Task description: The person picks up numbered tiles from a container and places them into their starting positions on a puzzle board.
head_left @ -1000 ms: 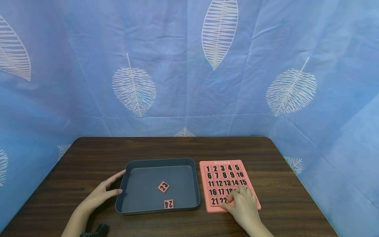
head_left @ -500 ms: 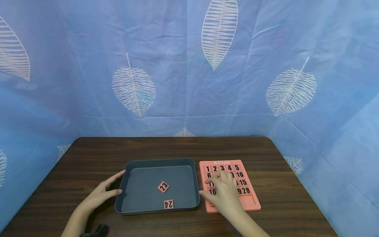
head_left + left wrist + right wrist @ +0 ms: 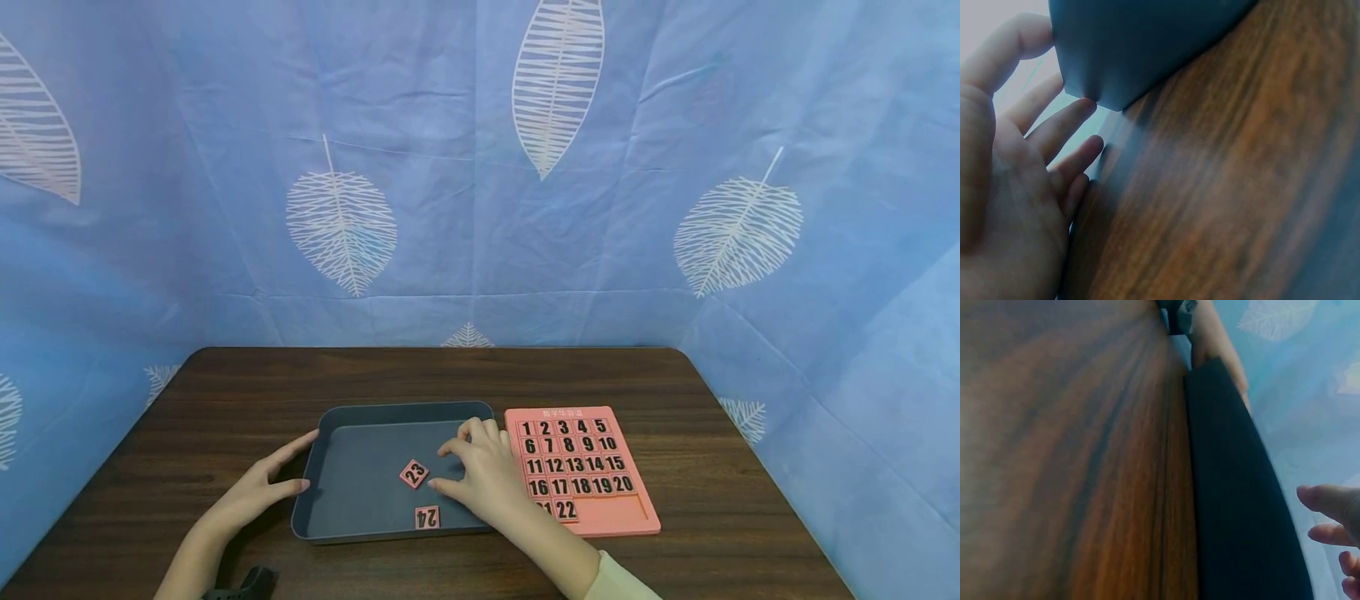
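Observation:
A dark grey tray (image 3: pixel 360 467) holds two pink number tiles, tile 23 (image 3: pixel 414 474) turned at an angle and tile 24 (image 3: pixel 427 517) upside down near the front wall. My left hand (image 3: pixel 255 487) rests its straight fingers against the tray's left end; in the left wrist view its fingertips (image 3: pixel 1088 105) touch the tray's outer wall. Over the tray's right side hovers my right hand (image 3: pixel 483 475), thumb and index finger spread apart just right of tile 23, with nothing between them. On the right lies a pink number board (image 3: pixel 615 515), tiles 1 to 22 in rows.
The board's bottom row has a bare stretch right of tile 22 (image 3: pixel 566 509). Both tray and board lie on a dark wooden table (image 3: pixel 720 500). A blue curtain (image 3: pixel 450 233) with white leaf prints hangs behind. A black band (image 3: pixel 251 583) is around the left wrist.
My right hand has travelled left from the board's bottom row, across the board, to above the tray near tile 23. The left hand and both loose tiles have stayed put.

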